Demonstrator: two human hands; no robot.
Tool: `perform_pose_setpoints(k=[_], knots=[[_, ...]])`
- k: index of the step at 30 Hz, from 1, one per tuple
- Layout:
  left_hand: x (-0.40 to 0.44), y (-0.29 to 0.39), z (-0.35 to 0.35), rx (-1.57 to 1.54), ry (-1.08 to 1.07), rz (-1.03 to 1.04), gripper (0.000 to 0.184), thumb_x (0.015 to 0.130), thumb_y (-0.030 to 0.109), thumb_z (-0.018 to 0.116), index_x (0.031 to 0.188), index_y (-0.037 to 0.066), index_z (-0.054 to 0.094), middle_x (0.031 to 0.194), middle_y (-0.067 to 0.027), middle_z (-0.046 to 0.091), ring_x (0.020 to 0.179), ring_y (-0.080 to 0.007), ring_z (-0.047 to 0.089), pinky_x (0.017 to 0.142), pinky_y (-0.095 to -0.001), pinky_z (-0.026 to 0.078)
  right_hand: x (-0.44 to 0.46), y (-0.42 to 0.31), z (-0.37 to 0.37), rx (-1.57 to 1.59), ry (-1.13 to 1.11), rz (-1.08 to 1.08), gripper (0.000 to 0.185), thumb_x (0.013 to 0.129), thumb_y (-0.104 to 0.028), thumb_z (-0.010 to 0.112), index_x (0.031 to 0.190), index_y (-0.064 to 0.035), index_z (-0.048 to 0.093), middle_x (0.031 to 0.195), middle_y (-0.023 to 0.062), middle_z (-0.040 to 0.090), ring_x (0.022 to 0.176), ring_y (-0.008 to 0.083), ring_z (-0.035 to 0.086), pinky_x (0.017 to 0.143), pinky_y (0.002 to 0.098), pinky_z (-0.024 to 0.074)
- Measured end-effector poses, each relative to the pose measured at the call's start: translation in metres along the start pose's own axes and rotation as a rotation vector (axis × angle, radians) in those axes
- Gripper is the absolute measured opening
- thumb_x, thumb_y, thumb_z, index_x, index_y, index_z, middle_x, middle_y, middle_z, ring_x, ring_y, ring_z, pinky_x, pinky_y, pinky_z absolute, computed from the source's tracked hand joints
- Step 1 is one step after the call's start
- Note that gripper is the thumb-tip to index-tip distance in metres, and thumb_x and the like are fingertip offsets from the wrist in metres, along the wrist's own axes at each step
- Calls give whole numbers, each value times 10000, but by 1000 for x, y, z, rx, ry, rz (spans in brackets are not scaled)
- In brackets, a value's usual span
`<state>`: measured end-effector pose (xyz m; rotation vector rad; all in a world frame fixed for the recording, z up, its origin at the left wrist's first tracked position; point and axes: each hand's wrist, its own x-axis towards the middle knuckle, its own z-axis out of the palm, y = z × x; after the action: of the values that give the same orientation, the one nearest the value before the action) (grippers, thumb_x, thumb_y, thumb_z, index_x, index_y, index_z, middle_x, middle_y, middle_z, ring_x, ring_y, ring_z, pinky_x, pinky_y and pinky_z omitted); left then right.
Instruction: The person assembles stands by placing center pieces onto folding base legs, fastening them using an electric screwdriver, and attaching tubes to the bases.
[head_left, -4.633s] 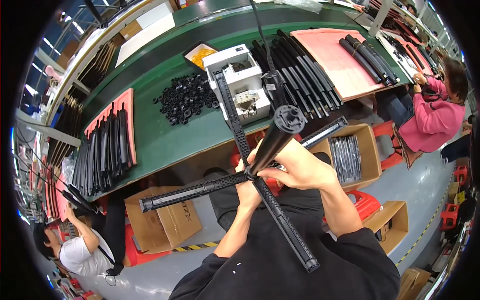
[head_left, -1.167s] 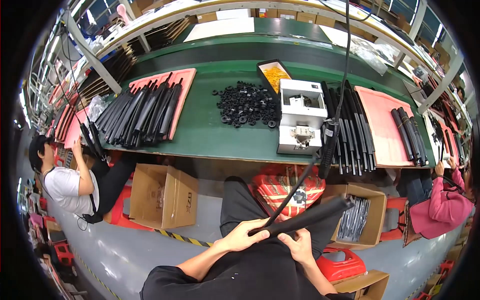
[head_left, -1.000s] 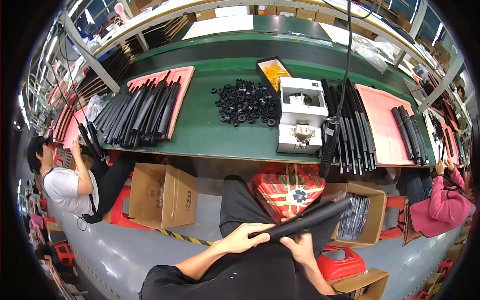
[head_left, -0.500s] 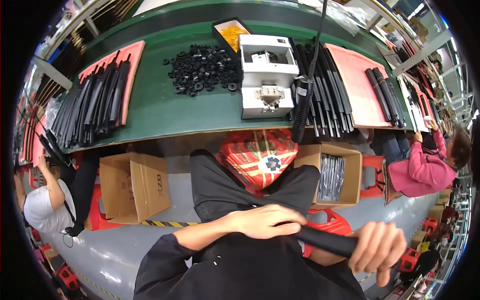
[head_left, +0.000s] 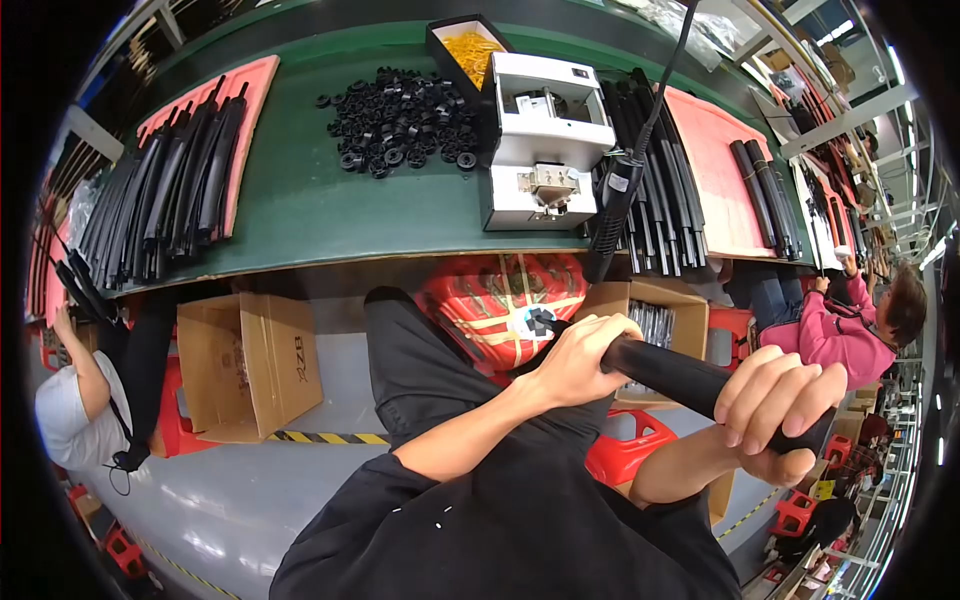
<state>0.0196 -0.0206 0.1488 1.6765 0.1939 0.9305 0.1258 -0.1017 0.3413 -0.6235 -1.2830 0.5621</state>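
Observation:
A long black tube [head_left: 665,372] slants across in front of my body, held in both hands. My left hand [head_left: 585,360] is wrapped round its thinner end, and a narrow dark tip pokes out beyond the fingers. Near the thick end, my right hand [head_left: 780,410] has its fingers curled over the tube, with the thumb underneath. Behind my left hand, a red bundle [head_left: 500,310] bound with tan tape sits below the table edge.
On the green table [head_left: 400,220] are a white machine [head_left: 545,140], a pile of black round parts [head_left: 400,120], a box of yellow pieces [head_left: 468,55] and black tubes [head_left: 180,190] on pink foam. A black corded tool [head_left: 612,205] hangs beside the machine. Cartons [head_left: 290,365] stand below; people sit both sides.
Both hands have risen toward the table with the tube. My left hand has gone from lying flat over the tube's end to gripping round it. The view has shifted slightly.

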Motion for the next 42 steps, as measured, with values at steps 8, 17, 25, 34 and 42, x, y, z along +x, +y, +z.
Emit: perform_pose_setpoints(k=[8,17,25,34,42], knots=[[1,0,-4,-60,-8,-92,434,682,-3,776,1090,41,635,1035,-82,692,849,-244,642,783,-350,509,20,14,-7,48,-136,58,451,879,-273,866,1027,-64,495,665,56,671,525,173,644,516,284,552],[13,-19,-16,101,212,65,450,690,33,803,1108,52,639,998,-99,681,815,-281,640,741,-393,514,-21,93,-1,34,89,263,380,744,-69,845,990,-10,562,681,116,637,580,231,628,577,329,530],[20,15,-22,-137,123,-142,551,680,56,831,1201,21,652,1174,-125,681,990,-283,676,853,-398,549,-36,118,-2,55,80,229,504,683,-1,891,1076,17,577,859,157,683,732,231,677,709,326,555],[-21,-52,-16,-251,135,-201,610,744,166,816,1304,6,634,1260,-136,671,1105,-282,664,974,-405,534,-57,127,3,-168,50,408,692,663,-17,918,1268,1,583,972,100,718,874,192,699,864,333,559],[-28,-36,-12,-539,202,-186,504,789,189,760,1244,8,641,1180,-110,669,1070,-263,654,950,-377,527,-53,118,9,-286,-22,299,475,691,-46,909,1096,-35,660,873,44,718,851,172,688,867,299,537]])
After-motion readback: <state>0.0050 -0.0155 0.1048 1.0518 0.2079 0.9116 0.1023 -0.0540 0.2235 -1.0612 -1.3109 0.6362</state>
